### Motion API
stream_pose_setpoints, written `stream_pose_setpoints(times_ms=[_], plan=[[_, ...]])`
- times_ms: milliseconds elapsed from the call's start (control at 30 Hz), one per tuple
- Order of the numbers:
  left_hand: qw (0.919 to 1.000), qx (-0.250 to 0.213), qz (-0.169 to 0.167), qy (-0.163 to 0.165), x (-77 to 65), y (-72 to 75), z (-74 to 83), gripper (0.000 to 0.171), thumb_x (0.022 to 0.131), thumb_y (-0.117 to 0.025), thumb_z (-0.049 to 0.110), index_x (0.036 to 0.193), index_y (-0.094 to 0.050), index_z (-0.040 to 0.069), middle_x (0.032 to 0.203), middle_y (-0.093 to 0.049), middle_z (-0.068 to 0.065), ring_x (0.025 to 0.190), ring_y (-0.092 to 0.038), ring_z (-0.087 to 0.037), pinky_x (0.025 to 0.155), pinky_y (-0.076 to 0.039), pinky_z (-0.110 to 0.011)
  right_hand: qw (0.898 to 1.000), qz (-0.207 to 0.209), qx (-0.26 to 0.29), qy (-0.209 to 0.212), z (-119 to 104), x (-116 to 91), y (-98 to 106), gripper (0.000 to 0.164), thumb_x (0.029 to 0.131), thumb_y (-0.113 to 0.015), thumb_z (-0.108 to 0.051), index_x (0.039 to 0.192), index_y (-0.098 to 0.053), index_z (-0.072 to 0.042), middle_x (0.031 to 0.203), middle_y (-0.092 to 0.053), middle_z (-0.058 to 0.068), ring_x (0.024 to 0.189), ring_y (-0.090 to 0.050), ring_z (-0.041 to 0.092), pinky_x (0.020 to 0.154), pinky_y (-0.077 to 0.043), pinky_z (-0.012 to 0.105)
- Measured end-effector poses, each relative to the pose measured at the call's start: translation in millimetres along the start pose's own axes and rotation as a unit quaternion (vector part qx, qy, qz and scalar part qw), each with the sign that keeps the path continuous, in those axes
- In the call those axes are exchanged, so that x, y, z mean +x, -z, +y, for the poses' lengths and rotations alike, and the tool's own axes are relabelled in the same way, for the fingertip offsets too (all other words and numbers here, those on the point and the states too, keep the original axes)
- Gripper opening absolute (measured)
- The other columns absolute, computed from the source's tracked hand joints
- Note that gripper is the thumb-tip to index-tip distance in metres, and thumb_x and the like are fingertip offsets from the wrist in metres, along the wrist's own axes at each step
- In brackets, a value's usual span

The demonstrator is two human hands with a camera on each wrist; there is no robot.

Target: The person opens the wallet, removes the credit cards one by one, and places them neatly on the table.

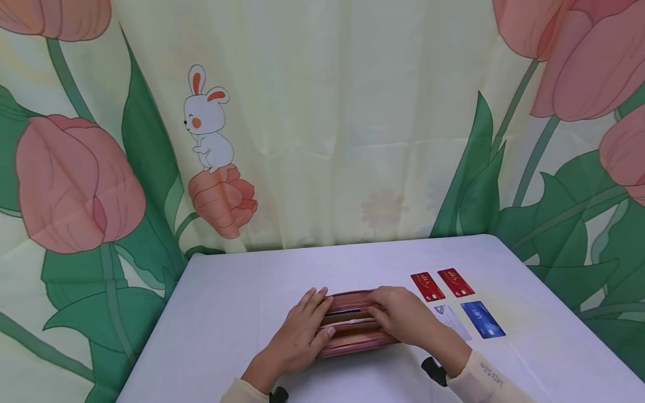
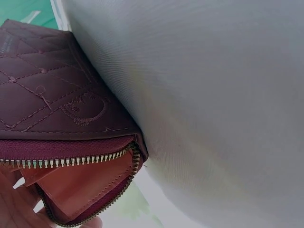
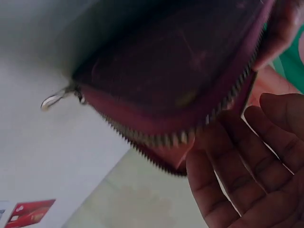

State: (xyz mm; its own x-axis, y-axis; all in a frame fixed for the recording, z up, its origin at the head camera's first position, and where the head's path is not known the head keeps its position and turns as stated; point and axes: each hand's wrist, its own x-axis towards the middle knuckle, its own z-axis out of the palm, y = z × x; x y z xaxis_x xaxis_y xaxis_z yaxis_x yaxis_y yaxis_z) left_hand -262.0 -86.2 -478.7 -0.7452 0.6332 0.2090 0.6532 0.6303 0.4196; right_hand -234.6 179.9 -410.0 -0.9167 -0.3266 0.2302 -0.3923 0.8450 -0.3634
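Note:
A maroon zip wallet (image 1: 353, 338) stands unzipped on the table, its pink inner compartments facing up. In the left wrist view the quilted outside of the wallet (image 2: 52, 90) shows, with a brass zipper along its mouth. My left hand (image 1: 300, 336) grips the wallet's left end, thumb at the near side and fingers over the far side. At the right end, my right hand (image 1: 405, 316) holds the wallet, its fingertips at the mouth and partly hidden inside. A zipper pull (image 3: 54, 99) dangles from one corner in the right wrist view.
Right of the wallet lie two red VIP cards (image 1: 428, 287), a blue card (image 1: 482, 319) and a white card (image 1: 448, 318), partly covered by the right wrist. The white-covered table (image 1: 242, 291) ends at a curtain (image 1: 322, 140) printed with tulips and a rabbit.

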Motion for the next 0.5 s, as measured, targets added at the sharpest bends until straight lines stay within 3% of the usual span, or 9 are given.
stream_pose_setpoints(times_ms=[133,333,500], plan=[[1.0000,0.007,-0.001,-0.005,0.5,0.2,0.4,0.064,0.109,-0.044,0.046,0.163,-0.036,0.013,0.172,-0.024,-0.005,0.160,-0.015,-0.031,0.120,-0.030,-0.062,0.999,-0.022,-0.033,0.035,-7,8,-11,0.009,0.094,-0.077,-0.016,0.102,-0.080,-0.011,0.093,-0.077,-0.003,0.081,-0.067,0.010,0.082,-0.062,0.039],[1.0000,0.008,-0.005,-0.003,0.0,2.3,1.1,0.071,0.104,-0.051,0.051,0.162,-0.037,0.012,0.172,-0.025,-0.005,0.160,-0.016,-0.031,0.119,-0.031,-0.063,0.998,-0.034,-0.049,0.010,-14,16,-18,0.012,0.094,-0.078,-0.016,0.102,-0.081,-0.010,0.092,-0.078,0.000,0.077,-0.068,0.013,0.082,-0.062,0.042],[0.9999,0.014,-0.004,-0.007,0.2,2.5,0.3,0.075,0.101,-0.056,0.051,0.162,-0.037,0.012,0.173,-0.024,-0.004,0.160,-0.016,-0.031,0.119,-0.031,-0.062,0.994,-0.045,-0.098,0.009,-15,22,-27,0.012,0.089,-0.082,-0.016,0.098,-0.080,-0.008,0.087,-0.078,0.004,0.073,-0.067,0.015,0.079,-0.062,0.041]])
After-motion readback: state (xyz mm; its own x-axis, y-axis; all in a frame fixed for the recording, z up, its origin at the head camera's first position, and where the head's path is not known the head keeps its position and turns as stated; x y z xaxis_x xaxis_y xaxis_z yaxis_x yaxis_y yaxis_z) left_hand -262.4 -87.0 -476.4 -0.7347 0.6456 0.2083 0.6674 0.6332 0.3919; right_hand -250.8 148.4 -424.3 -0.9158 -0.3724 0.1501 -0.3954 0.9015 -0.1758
